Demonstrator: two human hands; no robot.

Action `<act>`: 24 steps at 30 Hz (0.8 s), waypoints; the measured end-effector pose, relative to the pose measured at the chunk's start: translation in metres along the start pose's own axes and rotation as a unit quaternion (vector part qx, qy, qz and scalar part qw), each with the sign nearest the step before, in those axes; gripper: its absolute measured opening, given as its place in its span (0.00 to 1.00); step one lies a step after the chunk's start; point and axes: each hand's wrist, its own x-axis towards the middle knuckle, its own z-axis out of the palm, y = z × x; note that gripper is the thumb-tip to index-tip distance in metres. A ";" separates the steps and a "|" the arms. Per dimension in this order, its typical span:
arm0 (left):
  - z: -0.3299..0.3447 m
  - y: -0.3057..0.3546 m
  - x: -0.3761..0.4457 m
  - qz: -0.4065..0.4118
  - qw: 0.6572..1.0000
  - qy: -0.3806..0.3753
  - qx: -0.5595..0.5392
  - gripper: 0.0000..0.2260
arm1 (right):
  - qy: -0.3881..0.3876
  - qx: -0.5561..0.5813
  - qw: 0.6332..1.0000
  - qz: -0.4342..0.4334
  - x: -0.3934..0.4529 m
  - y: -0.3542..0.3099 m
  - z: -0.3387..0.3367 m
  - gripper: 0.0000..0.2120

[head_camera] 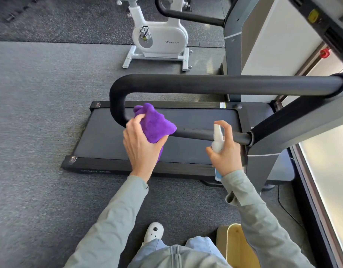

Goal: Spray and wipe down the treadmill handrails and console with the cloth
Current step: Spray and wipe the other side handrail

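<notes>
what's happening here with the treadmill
A person is cleaning a treadmill handrail. Their left hand grips a bunched purple cloth against the lower bar of the rail, near its bend. Their right hand holds a small white spray bottle beside the same bar, forefinger on the nozzle. A white exercise bike stands behind.

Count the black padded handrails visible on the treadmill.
2. The near handrail loops across the middle, beside the purple cloth. The far handrail sits at the top, partly cut off; more may be hidden.

Both arms reach forward, left hand (142, 146) and right hand (227, 151) gripping (fingers curled).
</notes>
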 end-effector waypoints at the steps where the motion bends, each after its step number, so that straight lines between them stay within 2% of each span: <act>1: 0.002 0.000 0.007 0.039 0.998 0.007 0.053 0.33 | 0.001 0.004 1.000 0.000 0.000 0.000 0.001 0.31; 4: 0.010 -0.001 0.034 0.101 0.975 0.001 0.198 0.32 | -0.002 0.012 1.000 0.004 0.000 0.001 -0.001 0.32; 8: 0.021 -0.017 0.048 0.149 0.927 -0.107 0.328 0.35 | -0.014 0.015 1.000 0.012 0.001 0.004 -0.003 0.32; 11: 0.028 -0.025 0.055 0.171 0.924 -0.135 0.313 0.37 | -0.009 0.017 1.000 0.018 0.002 0.008 -0.001 0.31; 16: 0.041 -0.021 0.058 0.194 0.922 -0.126 0.311 0.30 | -0.010 0.032 0.999 0.024 0.002 0.012 0.003 0.31; 21: 0.087 0.025 0.039 0.170 0.900 -0.194 0.351 0.34 | 0.023 0.024 0.999 0.022 0.000 0.018 -0.005 0.31; 24: 0.115 0.049 0.026 0.202 0.880 -0.247 0.352 0.31 | 0.026 0.027 0.999 0.026 0.001 0.017 -0.016 0.31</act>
